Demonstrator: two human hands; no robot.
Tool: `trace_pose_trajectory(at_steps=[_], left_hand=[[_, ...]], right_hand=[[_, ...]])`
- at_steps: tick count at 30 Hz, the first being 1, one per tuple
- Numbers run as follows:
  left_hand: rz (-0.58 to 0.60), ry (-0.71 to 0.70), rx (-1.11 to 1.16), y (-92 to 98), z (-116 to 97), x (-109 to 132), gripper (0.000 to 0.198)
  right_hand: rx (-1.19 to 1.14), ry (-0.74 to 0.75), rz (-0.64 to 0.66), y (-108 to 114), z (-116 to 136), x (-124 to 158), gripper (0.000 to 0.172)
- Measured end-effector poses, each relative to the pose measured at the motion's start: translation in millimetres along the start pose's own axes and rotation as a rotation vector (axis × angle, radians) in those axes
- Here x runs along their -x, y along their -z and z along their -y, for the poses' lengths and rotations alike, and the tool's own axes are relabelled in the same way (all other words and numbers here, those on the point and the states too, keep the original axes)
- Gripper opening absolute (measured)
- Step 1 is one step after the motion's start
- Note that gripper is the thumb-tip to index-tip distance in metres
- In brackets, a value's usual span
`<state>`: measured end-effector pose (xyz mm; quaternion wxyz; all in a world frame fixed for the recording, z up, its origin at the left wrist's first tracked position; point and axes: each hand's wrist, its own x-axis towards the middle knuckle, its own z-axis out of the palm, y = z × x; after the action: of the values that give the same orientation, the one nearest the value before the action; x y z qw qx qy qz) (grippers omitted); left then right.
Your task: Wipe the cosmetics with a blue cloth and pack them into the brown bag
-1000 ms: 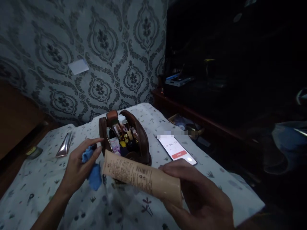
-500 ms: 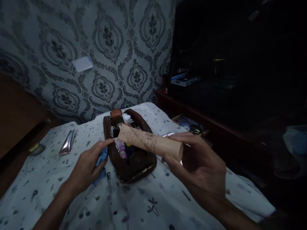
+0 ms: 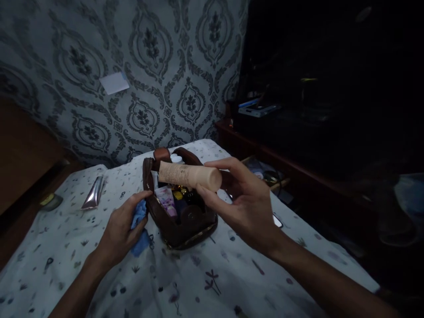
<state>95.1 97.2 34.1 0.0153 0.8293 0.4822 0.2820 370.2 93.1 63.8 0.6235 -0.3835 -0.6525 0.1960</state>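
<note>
So the right hand (image 3: 250,207) is pinching the tan tube (image 3: 183,175) by its thick end, thumb low and fingers on top, and the tube is hovering crosswise above the open brown bag (image 3: 195,232). The left hand (image 3: 122,225) is clutching a blue cloth (image 3: 141,245) while its fingertips are meeting the bag's left rim. For a tidy hold I'd be gripping that stiff end rather than squeezing the soft body, and I'd be bracing the rim gently (tugging would probably be dragging the whole bag). Underneath, a printed white sheet (image 3: 185,291) is showing soft wrinkles; a silver tube (image 3: 92,193) is lying off to the left, and a phone (image 3: 277,221) is mostly hiding behind the right hand. The room is looking dim, with patterned wallpaper (image 3: 150,44) rising behind and an open drawer (image 3: 280,184) sitting over right.
</note>
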Motion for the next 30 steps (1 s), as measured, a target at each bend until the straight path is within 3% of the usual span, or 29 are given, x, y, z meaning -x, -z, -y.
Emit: trace_pose_trajectory(at_steps=[5,9,13,16,20,23,30], left_hand=[[0.005,-0.013,-0.004,-1.6,2,1,0.041],[-0.001,0.0,0.02,-3.8,2,2,0.041],[-0.013,0.016,0.022,-7.2,3,4,0.042],[0.001,0.036,0.033,-8.6,4,4,0.046],[0.024,0.027,0.059,-8.0,1,3,0.045],[0.037,0.017,0.069,-7.4,0,1,0.045],[0.008,-0.01,0.078,-8.7,2,1,0.044]], right_hand=[[0.022,0.022,-0.007,-2,-1,-18,0.02],[0.014,0.062,-0.016,-7,-12,-57,0.018],[0.082,0.06,0.029,-30,-35,-106,0.023],[0.201,-0.079,0.095,-56,-44,-133,0.018],[0.354,-0.324,0.388,-91,-41,-148,0.017],[0.498,-0.381,0.614,-113,-39,-149,0.019],[0.604,-0.371,0.766,-141,-52,-144,0.024]])
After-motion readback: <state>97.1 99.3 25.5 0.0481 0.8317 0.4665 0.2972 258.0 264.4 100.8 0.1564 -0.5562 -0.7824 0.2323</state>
